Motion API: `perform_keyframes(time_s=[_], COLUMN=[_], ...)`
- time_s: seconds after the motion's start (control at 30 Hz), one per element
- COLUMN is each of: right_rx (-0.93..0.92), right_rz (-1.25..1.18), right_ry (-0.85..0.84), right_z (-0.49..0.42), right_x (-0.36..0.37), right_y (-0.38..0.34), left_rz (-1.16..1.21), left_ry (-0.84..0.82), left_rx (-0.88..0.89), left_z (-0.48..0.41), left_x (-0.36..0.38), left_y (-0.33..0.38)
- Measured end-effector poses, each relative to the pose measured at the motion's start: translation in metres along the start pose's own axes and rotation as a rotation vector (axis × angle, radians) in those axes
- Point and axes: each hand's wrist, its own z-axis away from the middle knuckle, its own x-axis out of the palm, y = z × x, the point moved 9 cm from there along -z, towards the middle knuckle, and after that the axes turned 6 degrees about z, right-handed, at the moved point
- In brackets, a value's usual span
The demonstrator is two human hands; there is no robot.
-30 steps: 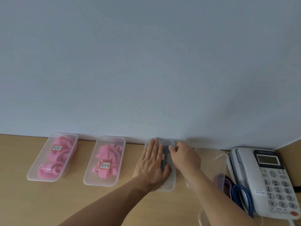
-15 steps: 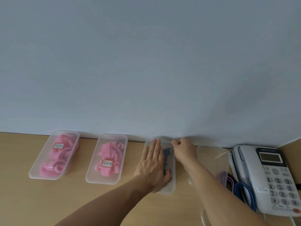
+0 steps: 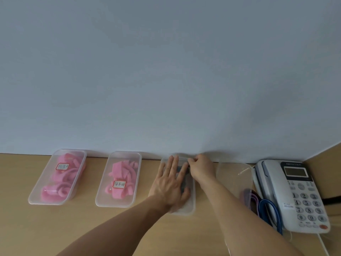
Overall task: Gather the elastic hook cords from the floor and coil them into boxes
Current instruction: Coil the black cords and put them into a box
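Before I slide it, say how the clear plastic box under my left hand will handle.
The clear plastic box probably slides easily on the smooth wooden tabletop. Likely light: dark cord inside. Thin walls may flex under the left hand.

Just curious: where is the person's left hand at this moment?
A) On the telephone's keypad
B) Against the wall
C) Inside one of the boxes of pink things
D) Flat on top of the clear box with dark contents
D: the left hand lies flat, fingers straight, on top of the clear box with dark contents, while the right hand pinches its far edge.
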Motion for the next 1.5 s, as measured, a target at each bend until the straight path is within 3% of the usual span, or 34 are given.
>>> perform_keyframes(time_s=[0.17,0.5,0.73,1.0,1.2,1.33,1.5], right_rx=[0.01,0.052,0.113,0.106,0.102,0.116,0.07], right_rz=[0.034,-0.013,-0.18,-0.489,-0.487,-0.507,-0.473], right_ry=[-0.025,-0.042,0.0,-0.118,-0.109,-0.086,-0.08], right_z=[0.04,0.073,0.089,0.1,0.101,0.099,0.095], right_x=[0.01,0.012,0.019,0.034,0.035,0.037,0.032], right_y=[0.022,0.034,0.058,0.077,0.077,0.076,0.07], left_rz=[0.026,0.009,0.005,0.021,0.253,0.021,-0.004], left_ry=[0.015,-0.001,0.015,0.042,0.156,0.047,0.026], left_rx=[-0.075,-0.029,-0.029,-0.028,0.018,-0.006,-0.079], left_z=[-0.005,-0.008,-0.008,-0.007,0.001,0.022,0.025], left_x=[-0.001,0.001,-0.003,-0.007,-0.029,-0.013,-0.001], left_y=[-0.01,-0.01,-0.01,-0.01,-0.011,-0.009,-0.013])
